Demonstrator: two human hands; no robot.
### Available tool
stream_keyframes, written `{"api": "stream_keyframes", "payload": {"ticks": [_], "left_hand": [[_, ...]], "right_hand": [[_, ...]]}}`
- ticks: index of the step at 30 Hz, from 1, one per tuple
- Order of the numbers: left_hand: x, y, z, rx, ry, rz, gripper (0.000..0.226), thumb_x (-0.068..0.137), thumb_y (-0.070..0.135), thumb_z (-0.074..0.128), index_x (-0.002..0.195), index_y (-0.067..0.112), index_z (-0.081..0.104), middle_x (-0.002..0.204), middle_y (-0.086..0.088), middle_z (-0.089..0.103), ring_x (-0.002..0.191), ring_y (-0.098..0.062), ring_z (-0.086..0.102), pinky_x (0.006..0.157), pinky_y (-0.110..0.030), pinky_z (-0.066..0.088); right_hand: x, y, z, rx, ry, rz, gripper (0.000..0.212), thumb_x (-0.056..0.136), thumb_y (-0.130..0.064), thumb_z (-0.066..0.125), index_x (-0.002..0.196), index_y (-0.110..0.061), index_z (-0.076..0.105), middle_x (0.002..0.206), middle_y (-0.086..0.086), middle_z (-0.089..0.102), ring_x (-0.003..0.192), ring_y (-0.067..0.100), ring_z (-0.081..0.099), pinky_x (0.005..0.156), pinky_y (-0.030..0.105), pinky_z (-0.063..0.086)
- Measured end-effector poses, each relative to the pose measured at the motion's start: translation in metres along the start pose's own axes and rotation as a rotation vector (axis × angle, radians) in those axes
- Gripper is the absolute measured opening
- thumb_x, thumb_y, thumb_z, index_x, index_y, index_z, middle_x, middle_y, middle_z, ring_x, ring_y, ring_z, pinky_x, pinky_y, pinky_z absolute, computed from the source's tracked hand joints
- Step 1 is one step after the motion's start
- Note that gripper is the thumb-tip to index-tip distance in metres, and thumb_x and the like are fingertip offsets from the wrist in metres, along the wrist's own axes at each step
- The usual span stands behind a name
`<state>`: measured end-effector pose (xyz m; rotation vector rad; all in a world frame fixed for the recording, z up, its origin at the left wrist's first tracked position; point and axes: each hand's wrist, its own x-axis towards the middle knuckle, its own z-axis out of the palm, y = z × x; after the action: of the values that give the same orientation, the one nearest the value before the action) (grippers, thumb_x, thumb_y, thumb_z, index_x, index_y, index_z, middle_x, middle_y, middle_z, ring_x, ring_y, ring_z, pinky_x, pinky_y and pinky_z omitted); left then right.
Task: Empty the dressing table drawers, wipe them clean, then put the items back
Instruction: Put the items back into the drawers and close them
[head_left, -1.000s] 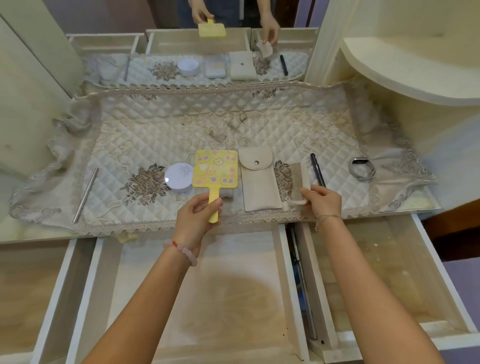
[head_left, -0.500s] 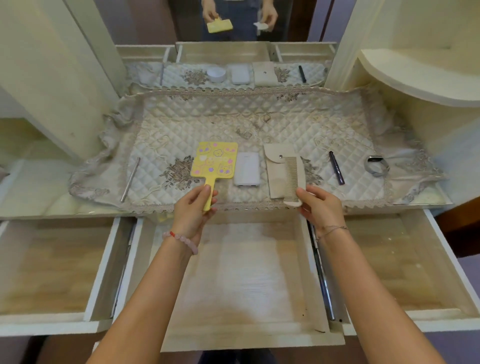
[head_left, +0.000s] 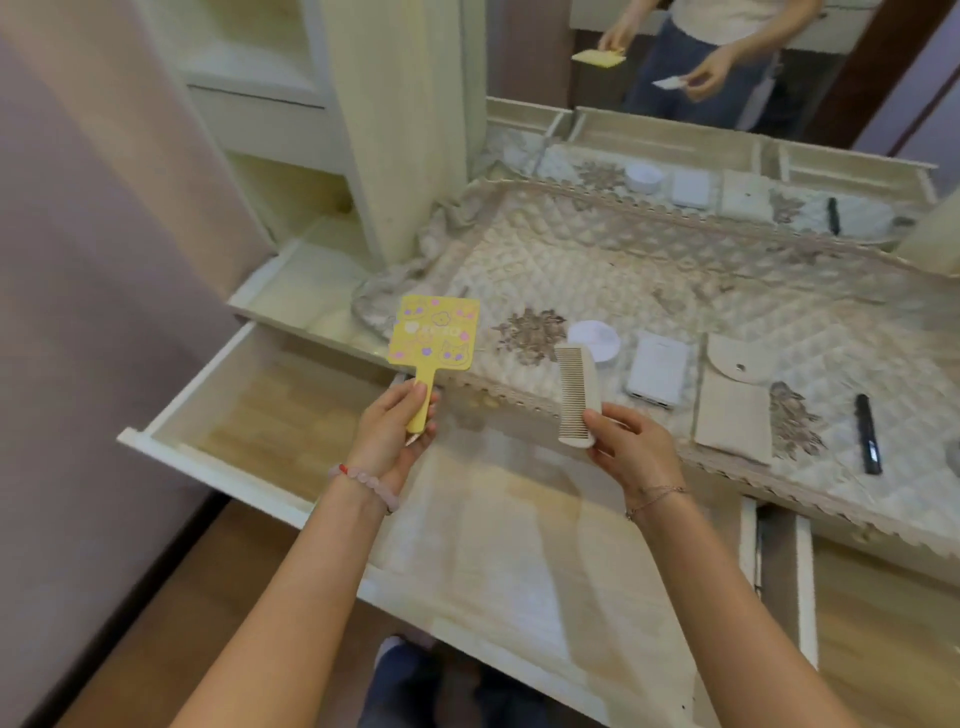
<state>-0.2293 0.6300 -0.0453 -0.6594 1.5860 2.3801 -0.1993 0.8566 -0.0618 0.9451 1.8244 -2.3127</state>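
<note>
Writing: the yellow hand mirror (head_left: 434, 332) has flowers, cat faces and a short white word printed on its back. The letters are too blurred to read.
Left hand (head_left: 387, 436): thumb and fingers are curled round the mirror's handle. It holds the mirror upright at the tabletop's front edge, where the left drawer (head_left: 208, 467) meets the middle drawer (head_left: 519, 545).
Right hand (head_left: 634, 452): thumb and fingers pinch the lower end of a cream comb (head_left: 576, 395). The comb's teeth face left, above the rear of the middle drawer.
Drawers: left, middle and right drawer (head_left: 883, 623) are all pulled open, with pale wood-grain floors.
Surface: a quilted cream cloth (head_left: 649, 275) with lace edging and embroidered motifs. In a row on it, left to right, are a round white tin (head_left: 595, 338), a flat white box (head_left: 657, 371), a beige snap pouch (head_left: 735, 410) and a black pen (head_left: 868, 434).
Room: a wall mirror (head_left: 727, 52) behind the table, a pinkish wall (head_left: 78, 260) at left, and a wooden floor (head_left: 208, 597).
</note>
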Motion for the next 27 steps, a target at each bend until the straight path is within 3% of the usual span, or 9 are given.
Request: {"api": "stream_keyframes", "payload": {"ticks": [5, 9, 15, 19, 23, 27], "left_hand": [[-0.001, 0.022, -0.06, -0.055, 0.079, -0.002, 0.007, 0.093, 0.012, 0.055, 0.089, 0.012, 0.061, 0.078, -0.001, 0.057, 0.063, -0.007, 0.051, 0.054, -0.017, 0.049], [0.005, 0.041, -0.113, -0.084, 0.124, -0.003, 0.006, 0.092, 0.012, 0.055, 0.093, 0.012, 0.061, 0.081, 0.0, 0.058, 0.066, -0.009, 0.05, 0.06, -0.021, 0.047], [0.023, 0.071, -0.208, -0.055, 0.08, -0.022, 0.011, 0.091, 0.013, 0.058, 0.101, 0.012, 0.062, 0.079, 0.002, 0.056, 0.07, -0.011, 0.051, 0.07, -0.025, 0.048], [0.036, 0.091, -0.261, -0.002, 0.052, -0.055, 0.021, 0.089, 0.015, 0.062, 0.11, 0.013, 0.062, 0.076, 0.006, 0.058, 0.073, -0.009, 0.053, 0.068, -0.024, 0.047], [0.053, 0.104, -0.299, 0.052, 0.014, -0.097, 0.021, 0.089, 0.015, 0.062, 0.109, 0.013, 0.063, 0.073, 0.007, 0.059, 0.075, -0.009, 0.052, 0.069, -0.026, 0.045], [0.076, 0.107, -0.319, 0.103, 0.014, -0.13, 0.016, 0.088, 0.015, 0.062, 0.105, 0.013, 0.064, 0.078, 0.002, 0.056, 0.075, -0.011, 0.05, 0.069, -0.026, 0.046]], "right_hand": [[-0.008, 0.013, 0.06, -0.063, -0.106, 0.01, 0.015, 0.086, -0.004, 0.062, 0.101, -0.004, 0.062, 0.09, 0.01, 0.068, 0.081, 0.018, 0.066, 0.063, 0.022, 0.057], [-0.016, 0.029, 0.115, -0.084, -0.136, 0.034, 0.027, 0.085, -0.006, 0.064, 0.11, 0.001, 0.06, 0.101, 0.015, 0.067, 0.085, 0.021, 0.066, 0.065, 0.025, 0.053], [-0.041, 0.061, 0.205, -0.09, -0.14, 0.06, 0.018, 0.085, -0.006, 0.065, 0.102, -0.004, 0.061, 0.091, 0.009, 0.068, 0.084, 0.02, 0.065, 0.077, 0.032, 0.053], [-0.056, 0.082, 0.255, -0.116, -0.106, 0.05, 0.021, 0.085, -0.009, 0.065, 0.105, -0.005, 0.062, 0.094, 0.01, 0.068, 0.086, 0.018, 0.066, 0.073, 0.027, 0.054], [-0.067, 0.096, 0.29, -0.093, -0.064, 0.074, 0.01, 0.085, -0.009, 0.065, 0.093, -0.013, 0.061, 0.097, 0.009, 0.067, 0.089, 0.018, 0.066, 0.072, 0.026, 0.054], [-0.062, 0.107, 0.313, -0.121, -0.037, 0.112, 0.012, 0.084, -0.01, 0.065, 0.094, -0.015, 0.061, 0.101, 0.007, 0.065, 0.093, 0.02, 0.065, 0.07, 0.024, 0.055]]}}
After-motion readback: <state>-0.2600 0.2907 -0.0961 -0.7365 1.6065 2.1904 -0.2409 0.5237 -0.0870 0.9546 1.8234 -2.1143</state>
